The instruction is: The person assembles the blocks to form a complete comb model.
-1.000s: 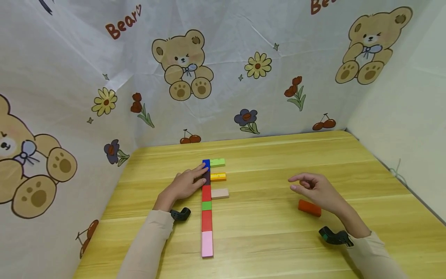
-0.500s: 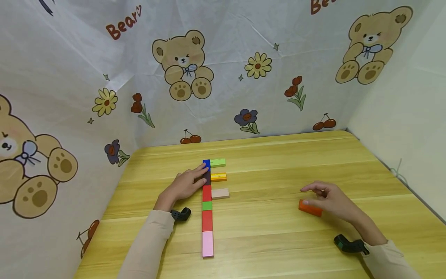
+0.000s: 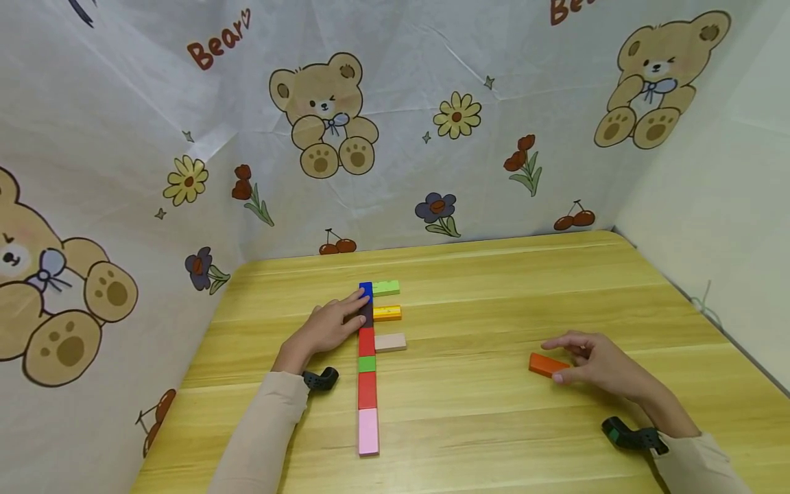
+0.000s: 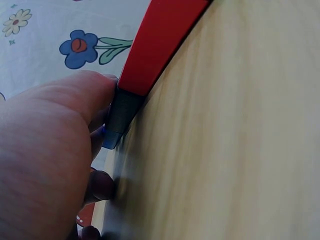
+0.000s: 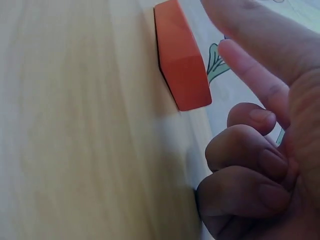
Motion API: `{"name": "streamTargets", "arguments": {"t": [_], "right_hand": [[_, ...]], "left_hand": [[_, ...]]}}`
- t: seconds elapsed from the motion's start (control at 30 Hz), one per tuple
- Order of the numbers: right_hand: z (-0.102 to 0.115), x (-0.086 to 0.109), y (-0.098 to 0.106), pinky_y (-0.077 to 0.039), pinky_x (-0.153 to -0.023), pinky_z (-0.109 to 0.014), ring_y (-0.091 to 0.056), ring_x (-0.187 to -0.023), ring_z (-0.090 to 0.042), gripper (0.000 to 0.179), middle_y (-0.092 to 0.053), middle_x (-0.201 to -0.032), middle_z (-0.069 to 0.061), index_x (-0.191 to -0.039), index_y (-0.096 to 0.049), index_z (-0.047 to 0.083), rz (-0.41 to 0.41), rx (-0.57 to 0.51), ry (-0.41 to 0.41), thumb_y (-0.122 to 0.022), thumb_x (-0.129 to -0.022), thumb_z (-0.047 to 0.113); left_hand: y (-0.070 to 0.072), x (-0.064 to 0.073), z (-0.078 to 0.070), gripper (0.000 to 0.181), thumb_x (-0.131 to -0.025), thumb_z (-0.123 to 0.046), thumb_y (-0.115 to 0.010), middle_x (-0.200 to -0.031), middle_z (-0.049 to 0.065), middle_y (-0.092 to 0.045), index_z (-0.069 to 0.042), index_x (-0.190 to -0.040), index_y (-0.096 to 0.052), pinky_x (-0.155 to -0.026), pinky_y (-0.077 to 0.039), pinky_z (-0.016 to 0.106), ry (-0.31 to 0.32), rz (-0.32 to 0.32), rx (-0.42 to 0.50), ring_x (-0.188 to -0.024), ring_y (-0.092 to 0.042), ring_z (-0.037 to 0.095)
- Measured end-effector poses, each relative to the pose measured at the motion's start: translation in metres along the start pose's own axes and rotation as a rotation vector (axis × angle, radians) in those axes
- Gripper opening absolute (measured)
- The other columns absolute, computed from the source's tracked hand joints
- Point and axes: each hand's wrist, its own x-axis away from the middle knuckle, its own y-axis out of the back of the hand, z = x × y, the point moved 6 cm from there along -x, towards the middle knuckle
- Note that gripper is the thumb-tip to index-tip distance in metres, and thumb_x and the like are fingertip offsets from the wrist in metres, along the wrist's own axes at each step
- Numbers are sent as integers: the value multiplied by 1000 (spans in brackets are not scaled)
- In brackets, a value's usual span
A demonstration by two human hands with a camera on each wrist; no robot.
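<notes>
A long row of blocks runs toward the viewer in the head view: a blue block (image 3: 365,287), a dark block (image 3: 368,315), a red block (image 3: 367,341), a small green block (image 3: 367,364), another red block (image 3: 367,390) and a pink block (image 3: 368,431). My left hand (image 3: 327,326) rests its fingertips on the blue and dark blocks. My right hand (image 3: 601,367) hovers by a lone orange block (image 3: 546,365), thumb and index finger spread at its near end. In the right wrist view a gap shows between the orange block (image 5: 182,62) and the fingers.
To the right of the row, a light green block (image 3: 386,288), a yellow-orange block (image 3: 387,313) and a beige block (image 3: 391,342) stick out sideways against it. Bear-print cloth (image 3: 395,192) hangs behind the wooden table (image 3: 469,425). A pale wall stands at right.
My right hand has moved right and nearer to the viewer, down to the near end of the orange block. The left hand and the row of blocks stay put.
</notes>
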Motion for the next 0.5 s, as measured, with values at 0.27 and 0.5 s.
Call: {"name": "streamTargets", "arguments": {"t": [0.27,0.5], "right_hand": [[-8,3,1,-33,-51,-29,-30,-54,-15,46,-58,-99,-12,-125,-69,9,34,-14,-33,-83,-82,15],[-7,4,-1,-34,-53,-27,-35,-57,-16,40,-55,-83,-7,-116,-74,14,-2,44,10,-86,-78,17]], "left_hand": [[0,0,1,55,-104,-50,-45,-167,-15,-20,-37,-156,-33,-115,-18,72,-6,-1,-4,-150,-32,39],[-1,1,0,55,-105,-48,-46,-167,-13,-20,-35,-157,-33,-115,-19,71,-10,-4,-4,-149,-33,36]]}}
